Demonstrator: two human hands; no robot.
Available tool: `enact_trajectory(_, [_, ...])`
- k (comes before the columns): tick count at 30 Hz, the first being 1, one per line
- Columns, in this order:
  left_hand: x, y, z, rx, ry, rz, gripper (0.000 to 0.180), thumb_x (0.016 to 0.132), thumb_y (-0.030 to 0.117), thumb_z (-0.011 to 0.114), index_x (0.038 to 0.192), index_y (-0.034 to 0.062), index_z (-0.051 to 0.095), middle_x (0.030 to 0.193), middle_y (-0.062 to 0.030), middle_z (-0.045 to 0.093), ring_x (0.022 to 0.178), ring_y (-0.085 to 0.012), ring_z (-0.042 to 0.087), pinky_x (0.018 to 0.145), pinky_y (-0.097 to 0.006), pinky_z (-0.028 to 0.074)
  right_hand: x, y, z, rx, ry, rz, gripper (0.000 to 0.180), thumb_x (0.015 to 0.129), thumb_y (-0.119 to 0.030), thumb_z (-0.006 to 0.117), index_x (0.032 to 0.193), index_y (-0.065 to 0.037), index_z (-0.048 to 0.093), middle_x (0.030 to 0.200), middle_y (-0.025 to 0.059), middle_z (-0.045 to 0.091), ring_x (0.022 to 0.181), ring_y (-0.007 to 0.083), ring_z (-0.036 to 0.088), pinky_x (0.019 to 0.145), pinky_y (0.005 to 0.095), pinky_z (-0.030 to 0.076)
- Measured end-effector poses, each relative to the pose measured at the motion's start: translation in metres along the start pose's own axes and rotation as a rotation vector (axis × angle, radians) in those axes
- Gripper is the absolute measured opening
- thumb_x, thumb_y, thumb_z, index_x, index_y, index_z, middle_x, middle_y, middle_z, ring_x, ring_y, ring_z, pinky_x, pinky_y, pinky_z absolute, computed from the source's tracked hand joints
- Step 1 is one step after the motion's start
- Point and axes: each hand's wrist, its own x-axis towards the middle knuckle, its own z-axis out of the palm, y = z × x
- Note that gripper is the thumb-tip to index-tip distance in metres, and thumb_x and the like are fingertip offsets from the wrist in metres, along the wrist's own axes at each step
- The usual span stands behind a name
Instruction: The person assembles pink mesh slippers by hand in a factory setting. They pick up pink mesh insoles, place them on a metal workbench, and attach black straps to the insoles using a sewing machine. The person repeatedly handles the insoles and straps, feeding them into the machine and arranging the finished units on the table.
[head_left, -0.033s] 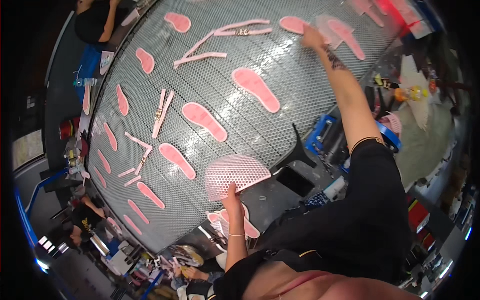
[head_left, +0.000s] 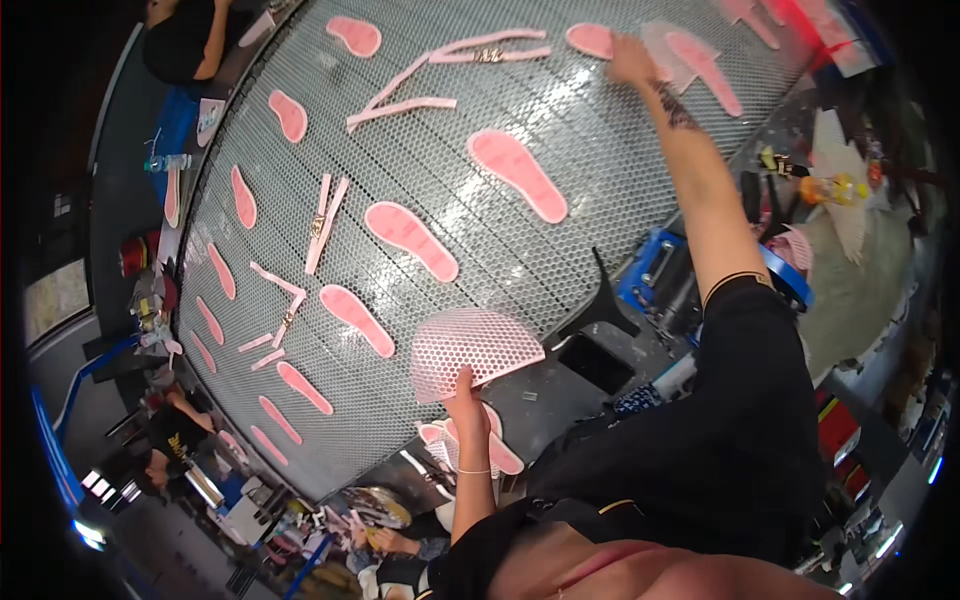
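My left hand (head_left: 466, 408) holds a pale pink perforated mesh piece (head_left: 465, 345) by its near edge, thumb on top, over the near edge of a metal mesh conveyor belt (head_left: 420, 310). Far off at the upper right, my right hand (head_left: 632, 60) reaches across the belt. Its fingers bend down over a pink insole (head_left: 590, 40), which shows on both sides of the hand; the fingertips are hidden. Beside that hand lies another insole (head_left: 703, 72) on a sheer pale piece. Between my hands, more pink insoles (head_left: 517, 175) lie flat on the belt.
Pink straps with metal trim (head_left: 488, 55) lie among the insoles. Along the near side are a black phone (head_left: 597, 362), a black stand-like piece (head_left: 605, 305), a blue tool or box (head_left: 648, 270) and a stack of pink pieces (head_left: 500, 452). Other people (head_left: 185, 45) work across the belt.
The insoles and straps have shifted slightly rightward in the picture. My right hand has moved a little up and right, staying at the same insole; my left hand still holds the mesh piece.
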Motion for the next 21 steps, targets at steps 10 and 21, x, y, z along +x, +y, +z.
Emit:
enact_trajectory(10, [0.087, 0.066, 0.117, 0.518, -0.172, 0.444, 0.04, 0.097, 0.018, 0.049, 0.126, -0.01, 0.049, 0.127, -0.0173, 0.055, 0.116, -0.0246, 0.051, 0.101, -0.034, 0.036, 0.075, 0.044, 0.044, 0.147, 0.472, 0.03, 0.065, 0.072, -0.017, 0.074, 0.128, -0.002, 0.045, 0.105, 0.0065, 0.06, 0.094, 0.0181, 0.057, 0.078, 0.0317, 0.047])
enact_trajectory(21, [0.165, 0.041, 0.402, 0.883, -0.461, 1.271, 0.072, 0.08, 0.01, 0.06, 0.144, -0.0015, 0.028, 0.146, -0.0286, 0.029, 0.137, -0.0413, 0.026, 0.112, -0.047, 0.024, 0.051, 0.079, -0.2, 1.449, 0.428, -0.002, 0.05, 0.079, -0.009, 0.067, 0.125, -0.001, 0.049, 0.1, 0.0059, 0.057, 0.09, 0.015, 0.056, 0.074, 0.0285, 0.048])
